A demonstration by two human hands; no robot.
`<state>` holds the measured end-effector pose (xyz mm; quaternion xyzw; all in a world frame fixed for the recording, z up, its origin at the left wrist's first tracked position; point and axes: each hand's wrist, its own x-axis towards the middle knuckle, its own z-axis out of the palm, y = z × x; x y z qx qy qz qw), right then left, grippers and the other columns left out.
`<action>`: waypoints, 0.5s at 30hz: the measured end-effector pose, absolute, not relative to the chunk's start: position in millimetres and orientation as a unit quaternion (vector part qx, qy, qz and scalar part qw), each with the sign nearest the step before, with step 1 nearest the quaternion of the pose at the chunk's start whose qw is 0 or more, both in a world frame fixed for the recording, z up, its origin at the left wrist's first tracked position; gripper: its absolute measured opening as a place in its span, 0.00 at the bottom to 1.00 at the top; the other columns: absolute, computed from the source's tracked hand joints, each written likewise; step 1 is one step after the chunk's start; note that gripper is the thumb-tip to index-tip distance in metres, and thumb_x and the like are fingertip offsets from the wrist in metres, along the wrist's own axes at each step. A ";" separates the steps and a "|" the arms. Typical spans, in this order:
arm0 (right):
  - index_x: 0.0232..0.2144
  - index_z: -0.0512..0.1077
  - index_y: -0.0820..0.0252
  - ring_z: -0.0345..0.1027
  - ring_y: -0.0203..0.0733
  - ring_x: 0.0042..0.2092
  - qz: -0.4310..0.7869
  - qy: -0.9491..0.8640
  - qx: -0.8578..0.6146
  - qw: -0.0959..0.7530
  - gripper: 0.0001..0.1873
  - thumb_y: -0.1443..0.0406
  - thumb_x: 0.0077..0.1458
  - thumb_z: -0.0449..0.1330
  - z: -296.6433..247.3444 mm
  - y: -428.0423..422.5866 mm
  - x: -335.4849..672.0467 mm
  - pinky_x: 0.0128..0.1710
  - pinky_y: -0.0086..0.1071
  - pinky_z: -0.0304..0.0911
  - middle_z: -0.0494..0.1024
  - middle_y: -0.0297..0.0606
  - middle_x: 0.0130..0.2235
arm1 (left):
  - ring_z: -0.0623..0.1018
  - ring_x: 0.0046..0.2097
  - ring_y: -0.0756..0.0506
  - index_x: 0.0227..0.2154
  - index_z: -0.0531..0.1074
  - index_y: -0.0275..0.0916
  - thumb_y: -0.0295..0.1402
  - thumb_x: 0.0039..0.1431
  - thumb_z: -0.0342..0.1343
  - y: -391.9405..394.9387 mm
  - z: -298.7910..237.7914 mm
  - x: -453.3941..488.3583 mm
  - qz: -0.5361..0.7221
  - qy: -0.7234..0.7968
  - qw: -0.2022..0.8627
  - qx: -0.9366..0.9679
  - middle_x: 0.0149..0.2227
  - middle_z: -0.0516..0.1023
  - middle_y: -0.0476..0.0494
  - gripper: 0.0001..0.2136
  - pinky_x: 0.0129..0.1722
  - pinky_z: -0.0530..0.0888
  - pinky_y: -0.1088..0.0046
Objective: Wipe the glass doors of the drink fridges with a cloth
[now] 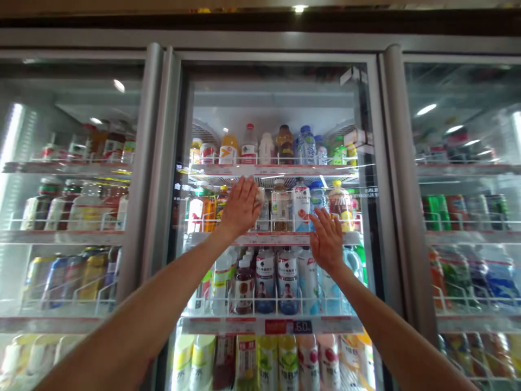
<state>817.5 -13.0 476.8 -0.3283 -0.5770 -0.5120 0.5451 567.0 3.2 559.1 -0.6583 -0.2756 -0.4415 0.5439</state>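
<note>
Both my arms reach up to the middle section of a drinks cooler [374,163]. My left hand [241,207] is at the second shelf [280,238] with its fingers stretched upward, close together. It rests against a pale bottle [260,203] that shows just past the thumb. I cannot tell whether it grips it. My right hand [326,239] is lower and to the right, with its fingers spread and flat. It sits in front of the blue-capped bottle [316,196] and the dark red bottle [340,203] on the same shelf.
Several shelves of bottles fill the middle section, with price strips [285,326] along their front edges. On the left [73,217] and on the right [468,217] are fogged glass doors with cans and bottles behind them. Grey door posts [152,163] stand between the sections.
</note>
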 end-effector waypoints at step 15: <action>0.62 0.46 0.55 0.44 0.44 0.64 -0.553 -0.587 -0.341 0.483 0.30 0.65 0.58 0.47 482.5 -33.3 882.3 0.61 0.47 0.41 0.58 0.44 0.61 | 0.45 0.65 0.38 0.58 0.54 0.30 0.38 0.59 0.45 -5.8 534.3 637.7 -0.374 -0.238 0.542 -0.714 0.62 0.53 0.34 0.26 0.61 0.51 0.55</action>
